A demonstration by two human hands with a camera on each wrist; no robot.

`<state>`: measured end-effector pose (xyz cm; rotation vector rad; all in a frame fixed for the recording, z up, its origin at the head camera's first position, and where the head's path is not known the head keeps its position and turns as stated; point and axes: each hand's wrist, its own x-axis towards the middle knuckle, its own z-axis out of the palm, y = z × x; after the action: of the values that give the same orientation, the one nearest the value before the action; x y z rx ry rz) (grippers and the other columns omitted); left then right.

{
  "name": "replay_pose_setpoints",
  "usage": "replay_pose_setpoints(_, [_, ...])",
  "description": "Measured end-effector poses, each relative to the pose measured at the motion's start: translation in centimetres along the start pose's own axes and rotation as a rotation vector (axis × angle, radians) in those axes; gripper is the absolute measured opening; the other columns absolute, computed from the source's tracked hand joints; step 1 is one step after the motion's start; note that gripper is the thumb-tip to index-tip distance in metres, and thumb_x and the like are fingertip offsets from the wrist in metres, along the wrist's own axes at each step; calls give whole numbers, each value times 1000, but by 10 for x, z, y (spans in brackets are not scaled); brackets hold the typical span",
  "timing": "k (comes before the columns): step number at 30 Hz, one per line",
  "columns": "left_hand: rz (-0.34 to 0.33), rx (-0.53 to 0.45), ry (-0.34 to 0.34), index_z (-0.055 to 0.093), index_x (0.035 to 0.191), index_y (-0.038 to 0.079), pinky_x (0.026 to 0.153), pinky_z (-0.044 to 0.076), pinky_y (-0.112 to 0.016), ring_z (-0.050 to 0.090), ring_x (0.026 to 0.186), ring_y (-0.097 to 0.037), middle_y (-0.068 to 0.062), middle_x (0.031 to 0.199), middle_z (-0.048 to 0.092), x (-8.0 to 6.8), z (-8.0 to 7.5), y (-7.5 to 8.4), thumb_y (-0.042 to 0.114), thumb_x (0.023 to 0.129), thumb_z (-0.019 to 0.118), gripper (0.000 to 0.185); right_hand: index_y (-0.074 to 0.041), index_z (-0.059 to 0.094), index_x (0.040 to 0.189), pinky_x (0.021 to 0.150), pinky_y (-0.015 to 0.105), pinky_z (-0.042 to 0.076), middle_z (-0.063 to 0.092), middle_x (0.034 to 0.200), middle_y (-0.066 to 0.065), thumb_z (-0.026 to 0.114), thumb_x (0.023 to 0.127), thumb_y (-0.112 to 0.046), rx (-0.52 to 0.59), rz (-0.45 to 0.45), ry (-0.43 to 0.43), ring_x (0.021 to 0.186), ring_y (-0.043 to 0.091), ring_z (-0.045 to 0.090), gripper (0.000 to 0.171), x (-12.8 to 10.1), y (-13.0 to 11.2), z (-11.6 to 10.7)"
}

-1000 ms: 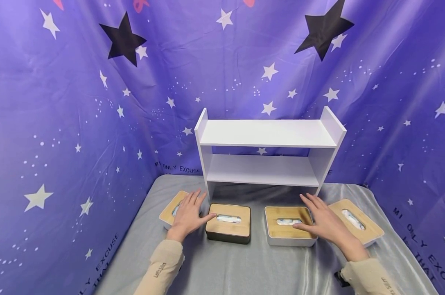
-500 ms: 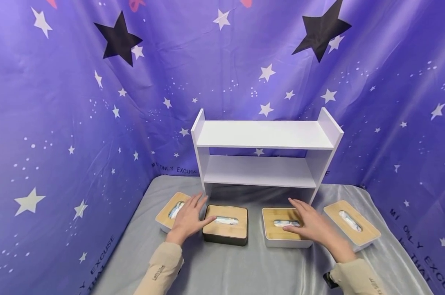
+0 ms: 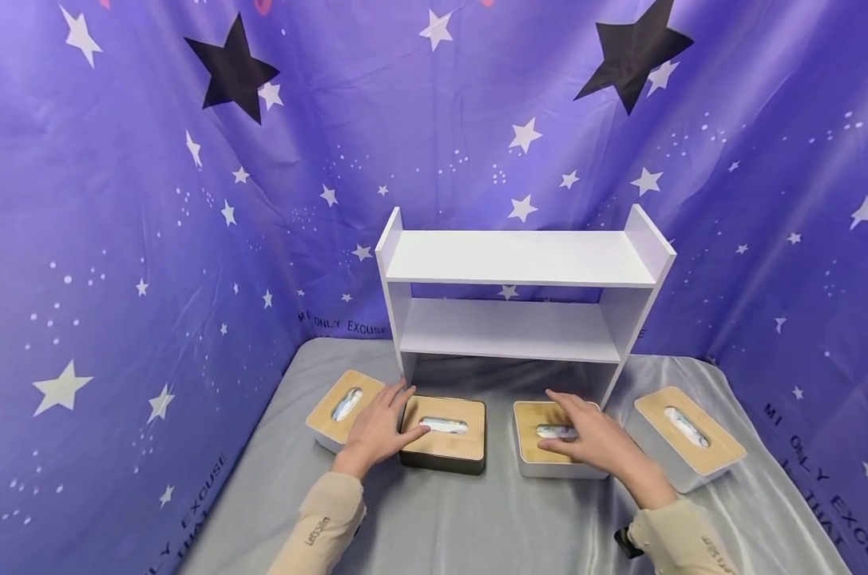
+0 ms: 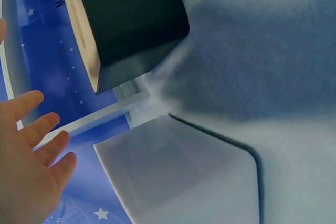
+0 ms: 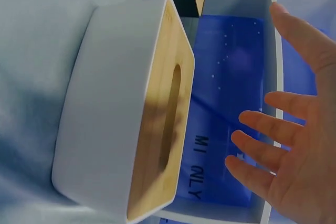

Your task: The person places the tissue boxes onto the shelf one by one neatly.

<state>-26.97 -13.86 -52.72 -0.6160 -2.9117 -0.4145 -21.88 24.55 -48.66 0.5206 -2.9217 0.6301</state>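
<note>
Four wood-lidded tissue boxes would be too exact a tally, so: several wood-lidded tissue boxes stand in a row. My left hand (image 3: 379, 427), fingers spread, hovers between the far-left white tissue box (image 3: 320, 415) and the dark tissue box (image 3: 444, 462). In the left wrist view, the palm shows apart from both boxes, with nothing in it. My right hand (image 3: 597, 441) is over the right part of the inner white tissue box (image 3: 559, 469), thumb across its slot in the head view. The right wrist view shows those fingers (image 5: 262, 150) spread above the wooden lid (image 5: 152, 145), holding nothing. Another white tissue box (image 3: 714, 451) sits angled at far right.
A white two-tier shelf (image 3: 513, 257) stands behind the boxes, its lower board (image 3: 509, 327) above the table. Grey cloth (image 3: 491, 527) covers the table. A purple star-patterned curtain (image 3: 333, 96) encloses the back and sides.
My right hand has shifted left, off the far-right box's edge and further over the inner white box. My left hand has edged right, uncovering more of the far-left box. The boxes have stayed put.
</note>
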Motion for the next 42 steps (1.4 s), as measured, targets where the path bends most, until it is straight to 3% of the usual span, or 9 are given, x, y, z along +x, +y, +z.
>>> replay_pose_setpoints(11, [-7, -77, -2, 44, 150, 12, 110, 46, -54, 43, 142, -37, -15, 155, 43, -5, 7, 5, 64, 87, 63, 84, -4, 53, 142, 95, 57, 54, 60, 137, 19, 81, 79, -44, 6, -84, 50, 122, 41, 61, 79, 5, -16, 16])
replay_pose_setpoints(19, [-66, -122, -18, 43, 150, 11, 109, 48, -52, 43, 142, -34, -13, 156, 42, -8, 15, 5, 64, 84, 66, 88, -2, 53, 141, 96, 55, 55, 60, 139, 18, 80, 82, -38, 53, -107, 22, 119, 36, 63, 74, 8, -27, 28])
replay_pose_setpoints(30, [-100, -175, -21, 41, 152, 11, 107, 48, -54, 44, 140, -36, -14, 156, 40, -19, 25, 2, 63, 82, 69, 92, -3, 51, 144, 105, 60, 48, 55, 144, 21, 78, 85, -39, 119, -60, -35, 130, 42, 54, 74, 7, -37, 42])
replay_pose_setpoints(42, [-136, -253, -27, 43, 150, 9, 110, 46, -53, 45, 140, -36, -14, 156, 41, -18, 26, 2, 62, 79, 74, 94, -5, 49, 145, 108, 60, 45, 53, 146, 22, 76, 86, -43, 159, -31, -89, 135, 44, 48, 75, 13, -45, 60])
